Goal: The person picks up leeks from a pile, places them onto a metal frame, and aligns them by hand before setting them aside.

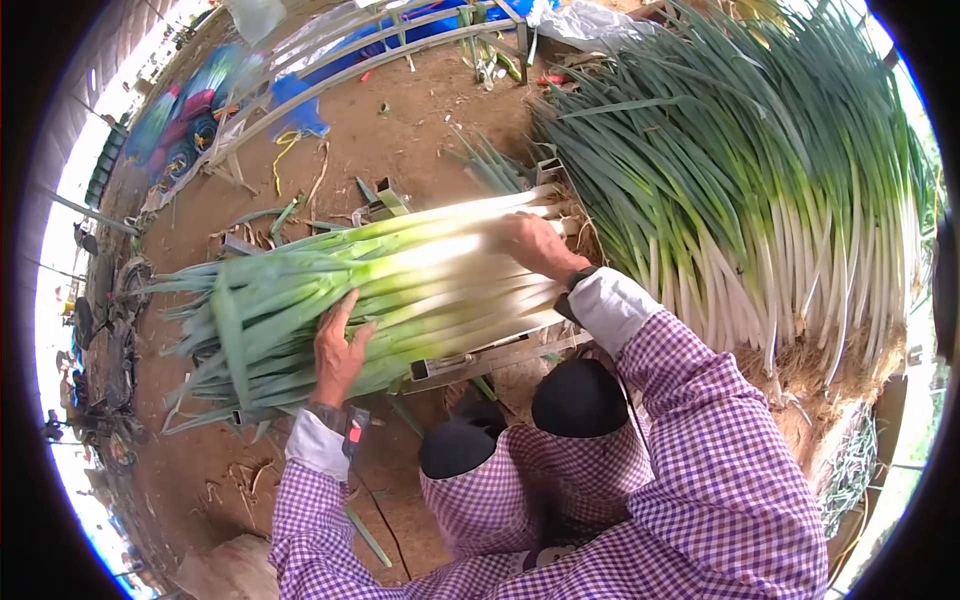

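Note:
A thick layer of leeks [430, 285] lies sideways on a low metal-edged rack [470, 368] in front of my knees, green leaves to the left and white stalks to the right. My left hand [340, 350] rests on the green part, open, its thumb spread away from the fingers. Over the white stalks near the root end, my right hand [543, 247] is curled onto the leeks. Its fingertips are hidden and slightly blurred. Dark bands circle both wrists.
A large heap of leeks [740, 170] stands to the right, roots toward me. Behind are a slatted frame [390, 50], blue plastic [298, 105] and yellow string [285, 155]. Leaf scraps litter the dirt floor [400, 125]. My black-covered knees [578, 398] are close to the rack.

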### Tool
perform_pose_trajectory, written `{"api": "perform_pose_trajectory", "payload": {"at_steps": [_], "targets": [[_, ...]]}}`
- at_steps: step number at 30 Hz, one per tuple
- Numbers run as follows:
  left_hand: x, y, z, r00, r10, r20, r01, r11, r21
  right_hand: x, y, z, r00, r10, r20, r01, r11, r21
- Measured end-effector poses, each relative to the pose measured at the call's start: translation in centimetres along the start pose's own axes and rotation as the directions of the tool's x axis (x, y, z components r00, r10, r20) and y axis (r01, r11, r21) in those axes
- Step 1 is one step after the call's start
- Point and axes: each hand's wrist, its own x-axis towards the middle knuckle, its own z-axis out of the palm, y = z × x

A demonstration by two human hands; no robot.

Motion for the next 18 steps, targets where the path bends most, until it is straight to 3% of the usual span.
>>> {"api": "perform_pose_trajectory", "payload": {"at_steps": [1, 4, 5, 8, 10, 13, 18], "targets": [[-0.2, 0.4, -0.1, 0.996, 0.01, -0.091, -0.019, 0.995, -0.1, -0.2, 0.1, 0.0, 1.0, 0.005, -0.018, -0.006, 1.0, -0.013], [-0.5, 3.4, -2.3, 0.962, -0.273, -0.027, 0.271, 0.962, -0.039, 0.1, -0.3, 0.5, 0.998, 0.06, 0.004, -0.06, 0.998, -0.002], [-0.5, 4.0, -2.6, 0.965, -0.256, -0.052, 0.256, 0.967, -0.004, 0.0, 0.6, 1.2, 0.996, 0.082, 0.032, -0.081, 0.997, -0.018], [0.8, 4.1, -2.8, 0.983, 0.135, -0.126, -0.092, 0.95, 0.297, -1.3, 3.2, 3.0, 0.997, -0.028, -0.068, 0.022, 0.996, -0.092], [3.6, 3.9, -3.4, 0.95, 0.293, -0.106, -0.219, 0.871, 0.439, -0.4, -0.3, 0.7, 0.996, 0.088, 0.029, -0.086, 0.995, -0.051], [6.3, 1.3, -3.7, 0.95, 0.289, -0.117, -0.183, 0.82, 0.543, -0.4, -0.3, 0.8, 0.998, 0.067, 0.014, -0.066, 0.997, -0.049], [6.4, -2.8, -5.3, 0.988, 0.116, -0.101, -0.036, 0.812, 0.583, -0.3, 0.4, 0.4, 0.991, 0.088, 0.099, -0.09, 0.996, 0.024]]}}
